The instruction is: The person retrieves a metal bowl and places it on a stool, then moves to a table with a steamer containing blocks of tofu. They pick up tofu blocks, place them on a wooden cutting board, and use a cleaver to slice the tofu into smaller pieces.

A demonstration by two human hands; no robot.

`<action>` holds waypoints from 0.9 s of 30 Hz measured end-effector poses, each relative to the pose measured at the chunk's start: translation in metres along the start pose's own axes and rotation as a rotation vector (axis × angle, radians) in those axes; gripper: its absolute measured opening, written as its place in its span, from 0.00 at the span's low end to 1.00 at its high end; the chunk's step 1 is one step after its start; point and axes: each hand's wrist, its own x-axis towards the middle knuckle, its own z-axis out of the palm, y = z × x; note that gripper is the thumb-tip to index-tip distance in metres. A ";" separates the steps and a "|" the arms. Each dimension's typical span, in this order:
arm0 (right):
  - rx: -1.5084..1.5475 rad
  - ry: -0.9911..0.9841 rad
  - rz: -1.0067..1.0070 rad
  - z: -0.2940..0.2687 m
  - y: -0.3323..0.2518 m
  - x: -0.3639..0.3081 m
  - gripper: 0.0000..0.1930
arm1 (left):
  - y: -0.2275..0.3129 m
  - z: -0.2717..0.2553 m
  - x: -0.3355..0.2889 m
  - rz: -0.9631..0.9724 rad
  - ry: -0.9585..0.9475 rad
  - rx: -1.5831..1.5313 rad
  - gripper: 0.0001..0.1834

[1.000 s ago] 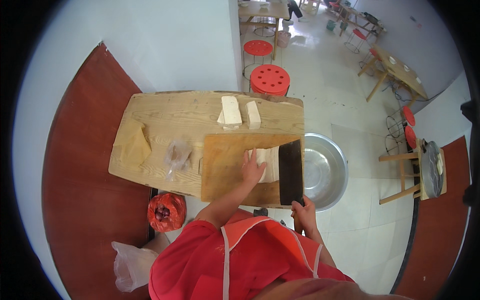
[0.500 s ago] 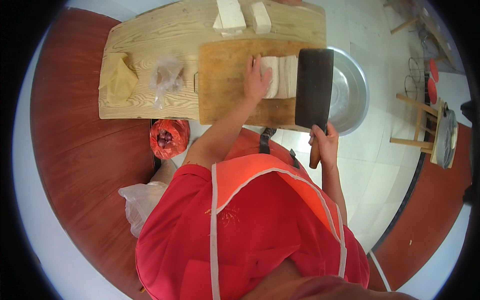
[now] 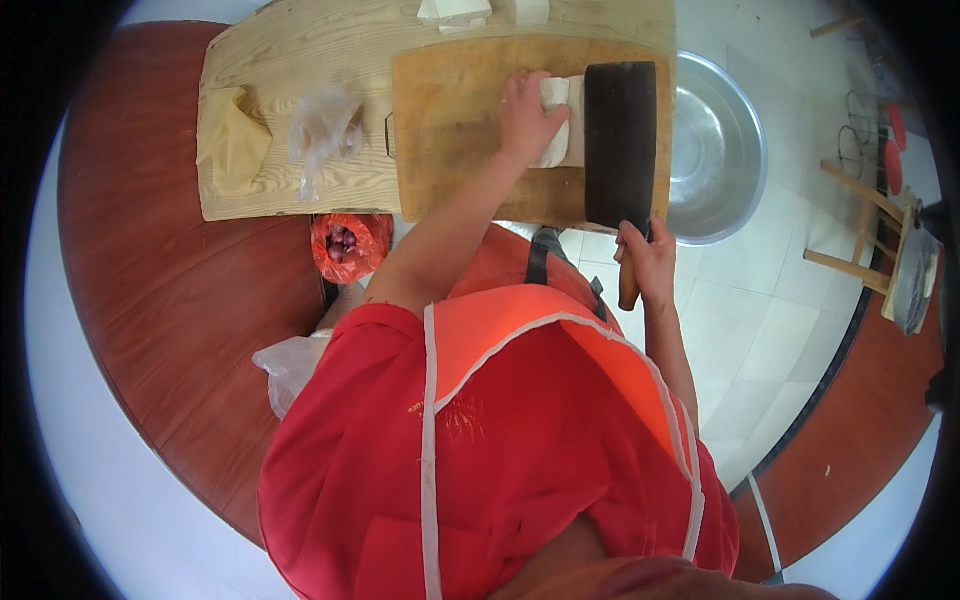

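My left hand (image 3: 526, 122) is closed around the left side of a white tofu slab (image 3: 554, 94) on the wooden cutting board (image 3: 450, 130), its thumb across the near part. Another tofu slab (image 3: 577, 130) stands directly to the right of it. My right hand (image 3: 652, 262) grips the wooden handle of a cleaver (image 3: 620, 145). Its broad dark blade lies over the board's right side, by the right edge of the tofu. Whether any tofu is under the blade is hidden.
More tofu blocks (image 3: 455, 10) sit at the table's far edge. On the left lie a tan cloth (image 3: 235, 140) and a clear plastic bag (image 3: 325, 130). A metal basin (image 3: 715, 150) is right of the board. A red bag (image 3: 350, 250) of small dark-red bulbs hangs below the table.
The view has shifted, so table and board appear higher. My left hand has closed from lying spread to gripping the left slab. The cleaver blade has shifted slightly left over the board.
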 end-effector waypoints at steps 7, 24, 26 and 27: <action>-0.067 -0.025 -0.020 0.005 -0.002 0.005 0.06 | -0.012 -0.005 0.009 -0.126 -0.023 -0.193 0.27; -0.446 -0.016 -0.208 0.063 0.005 0.013 0.15 | -0.025 0.001 -0.021 -0.108 0.117 -0.512 0.37; -0.453 0.019 -0.175 0.067 0.006 0.006 0.15 | -0.021 0.005 -0.023 -0.103 0.071 -0.618 0.36; -0.464 0.031 -0.167 0.067 0.006 0.003 0.15 | -0.019 0.006 -0.024 -0.106 0.052 -0.675 0.36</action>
